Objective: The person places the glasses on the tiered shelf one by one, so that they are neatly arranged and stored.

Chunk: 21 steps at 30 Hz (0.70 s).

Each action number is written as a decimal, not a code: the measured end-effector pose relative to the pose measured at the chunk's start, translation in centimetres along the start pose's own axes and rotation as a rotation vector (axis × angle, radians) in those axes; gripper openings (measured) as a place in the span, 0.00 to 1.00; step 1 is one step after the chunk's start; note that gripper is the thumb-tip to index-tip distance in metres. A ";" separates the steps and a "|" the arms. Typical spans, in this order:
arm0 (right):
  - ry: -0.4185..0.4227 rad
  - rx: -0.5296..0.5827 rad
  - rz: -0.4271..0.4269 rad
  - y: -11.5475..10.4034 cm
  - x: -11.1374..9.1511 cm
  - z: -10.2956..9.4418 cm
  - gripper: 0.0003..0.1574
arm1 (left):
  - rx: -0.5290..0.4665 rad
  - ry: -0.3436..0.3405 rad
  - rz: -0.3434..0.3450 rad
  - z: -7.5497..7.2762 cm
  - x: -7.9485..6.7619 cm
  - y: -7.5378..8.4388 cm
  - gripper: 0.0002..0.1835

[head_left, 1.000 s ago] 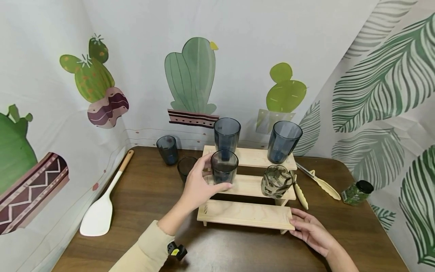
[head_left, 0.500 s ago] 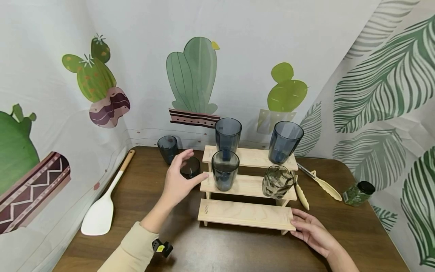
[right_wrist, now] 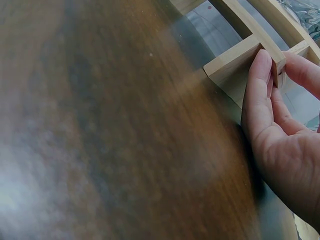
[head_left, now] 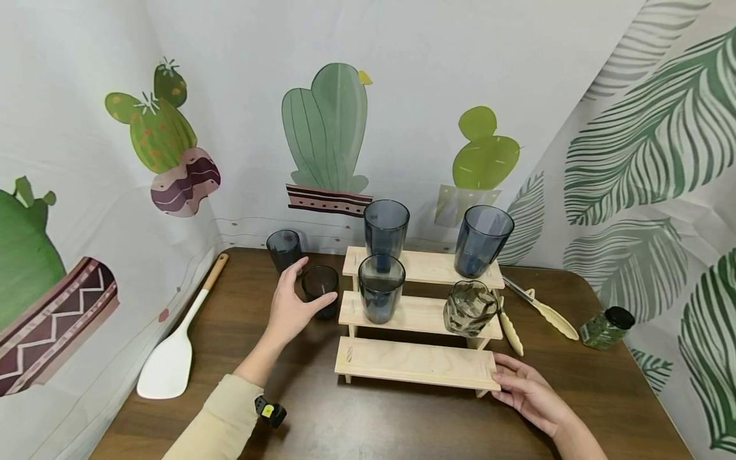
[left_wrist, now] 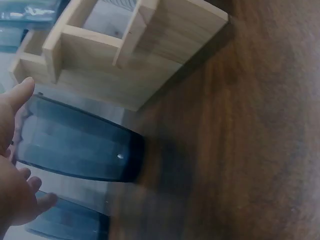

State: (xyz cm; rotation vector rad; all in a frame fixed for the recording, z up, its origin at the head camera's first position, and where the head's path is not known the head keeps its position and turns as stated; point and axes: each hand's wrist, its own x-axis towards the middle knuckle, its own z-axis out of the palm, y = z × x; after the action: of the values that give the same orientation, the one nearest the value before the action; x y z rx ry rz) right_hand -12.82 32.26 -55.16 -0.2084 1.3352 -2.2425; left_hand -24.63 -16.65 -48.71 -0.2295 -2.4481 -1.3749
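Observation:
My left hand (head_left: pixel 291 310) is spread around a dark tumbler (head_left: pixel 322 282) on the table, left of a three-tier wooden stand (head_left: pixel 420 361). In the left wrist view, the thumb and fingers lie on either side of the tumbler (left_wrist: pixel 80 142) without closing on it. Another tumbler (head_left: pixel 284 248) stands just behind that hand. My right hand (head_left: pixel 528 391) pinches the right end of the stand's lowest step, as the right wrist view shows with the thumb and fingers on the wooden board (right_wrist: pixel 272 57). On the middle step are a blue-grey tumbler (head_left: pixel 381 297) and a wavy short glass (head_left: pixel 468 310).
Two tall blue tumblers, one at left (head_left: pixel 386 227) and one at right (head_left: pixel 483 239), stand on the top step. A white spatula (head_left: pixel 168 361) lies at the table's left. Tongs (head_left: pixel 546 310) and a green jar with a black lid (head_left: pixel 607 327) are at the right.
My left hand has let go of the tumbler on the middle step and moved left to the dark tumbler on the table. My right hand keeps its place on the stand.

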 end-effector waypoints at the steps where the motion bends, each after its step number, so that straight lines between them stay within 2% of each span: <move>1: -0.001 0.000 -0.001 0.0 0.0 0.0 0.27 | -0.008 -0.005 -0.011 0.1 0.0 -0.2 0.53; 10: -0.002 -0.002 -0.001 0.0 0.0 -0.1 0.26 | -0.043 -0.036 -0.083 1.3 -0.2 -1.6 0.54; 16: 0.007 -0.004 0.004 0.1 0.0 -0.1 0.26 | -0.053 -0.015 -0.124 1.7 -0.2 -1.6 0.51; 21: 0.011 -0.004 0.002 0.1 0.0 -0.2 0.26 | -0.054 0.023 -0.118 2.0 -0.1 -1.8 0.50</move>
State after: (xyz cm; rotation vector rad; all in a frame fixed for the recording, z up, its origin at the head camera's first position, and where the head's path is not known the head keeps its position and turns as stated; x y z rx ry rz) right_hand -12.81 32.39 -55.32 -0.1959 1.3457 -2.2424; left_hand -25.48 -15.88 -51.15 -0.0819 -2.4428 -1.4853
